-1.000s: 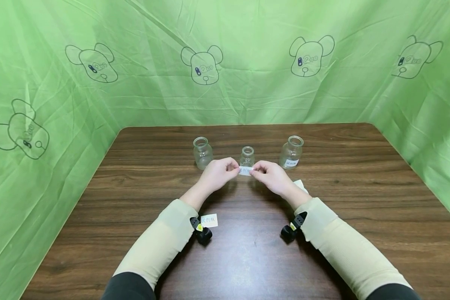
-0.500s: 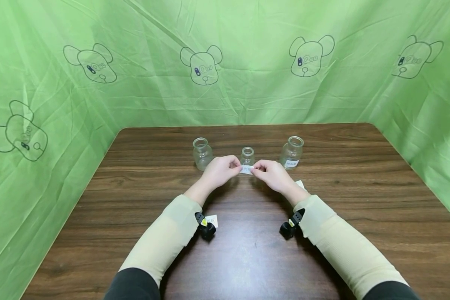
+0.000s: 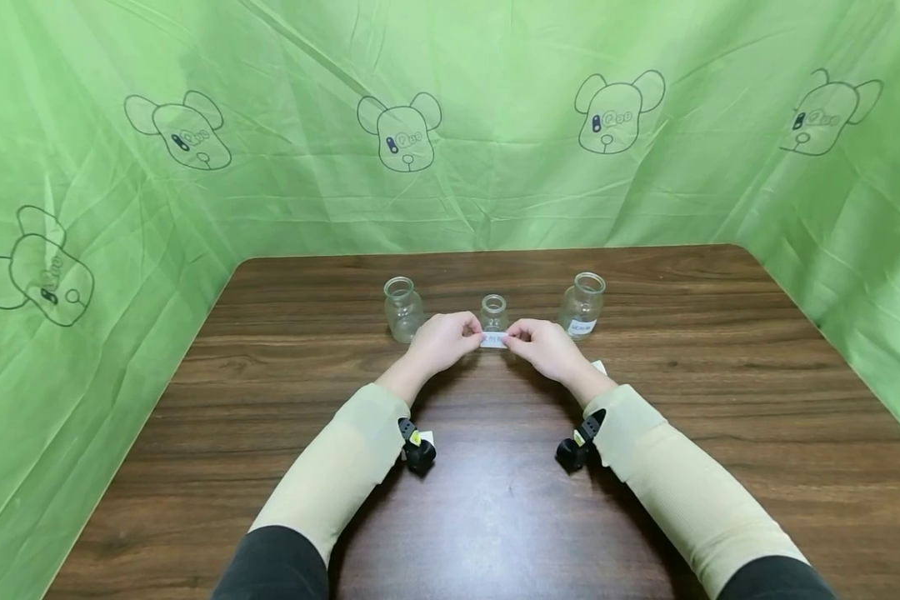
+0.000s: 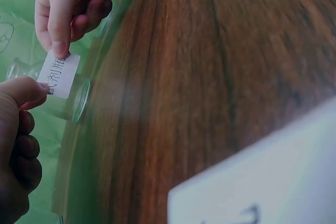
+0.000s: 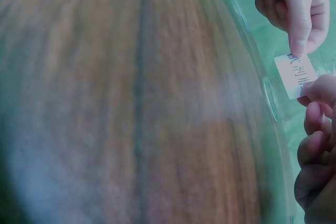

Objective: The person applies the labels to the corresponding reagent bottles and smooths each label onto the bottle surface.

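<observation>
A white label [image 3: 493, 340] with handwritten dark characters is stretched between both hands, in front of a small clear glass jar [image 3: 494, 307]. My left hand [image 3: 444, 340] pinches its left end between thumb and index finger. The opposite end is pinched by my right hand [image 3: 543, 348] in the same way. In the left wrist view the label [image 4: 61, 74] overlaps the jar's side [image 4: 79, 98], which shows behind it. The right wrist view shows the label [image 5: 295, 75] held at two corners by the thumbs.
A larger glass jar [image 3: 403, 315] stands to the left. Another jar [image 3: 585, 300], bearing a white label [image 3: 581, 327], is at the right. A white paper piece [image 3: 428, 437] lies partly under the left wrist; a second [image 3: 600, 367] peeks out beside the right wrist.
The left forearm has shifted right, covering more of the paper piece beneath it. The label has moved up very slightly, still between both hands. The jars have stayed in place.
</observation>
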Available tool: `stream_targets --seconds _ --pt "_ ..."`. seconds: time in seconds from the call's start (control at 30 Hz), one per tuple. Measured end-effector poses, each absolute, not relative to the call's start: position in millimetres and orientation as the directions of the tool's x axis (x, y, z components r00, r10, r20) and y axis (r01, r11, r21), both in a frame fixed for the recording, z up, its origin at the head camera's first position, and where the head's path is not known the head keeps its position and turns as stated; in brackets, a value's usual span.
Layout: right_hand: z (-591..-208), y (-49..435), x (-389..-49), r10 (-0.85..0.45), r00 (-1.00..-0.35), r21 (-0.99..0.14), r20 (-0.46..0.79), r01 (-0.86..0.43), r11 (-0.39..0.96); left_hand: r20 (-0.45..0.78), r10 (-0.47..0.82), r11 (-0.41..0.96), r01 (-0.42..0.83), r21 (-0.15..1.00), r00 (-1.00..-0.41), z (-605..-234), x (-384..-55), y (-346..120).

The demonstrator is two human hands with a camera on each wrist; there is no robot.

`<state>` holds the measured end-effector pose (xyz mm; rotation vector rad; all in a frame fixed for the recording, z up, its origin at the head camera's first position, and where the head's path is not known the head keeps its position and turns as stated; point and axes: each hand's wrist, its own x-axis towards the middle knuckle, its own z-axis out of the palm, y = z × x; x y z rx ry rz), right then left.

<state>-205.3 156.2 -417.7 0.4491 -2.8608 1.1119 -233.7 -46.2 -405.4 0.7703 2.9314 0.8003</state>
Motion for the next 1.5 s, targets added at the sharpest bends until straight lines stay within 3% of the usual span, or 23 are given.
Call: stream_targets --seconds 0.77,1.5 --pt "-419.2 156.2 -209.6 -0.239 -0.959 -0.571 0.149 -0.281 0.771 0.144 0.430 0.796 0.450 0.404 -0.891 -404.8 -230.1 -45.0" --pt "-418.7 155.3 -206.8 -0.205 -0.968 -0.548 0.144 -0.251 0.798 0.161 0.399 0.809 0.429 0.402 -0.903 -410.0 -228.2 -42.8"
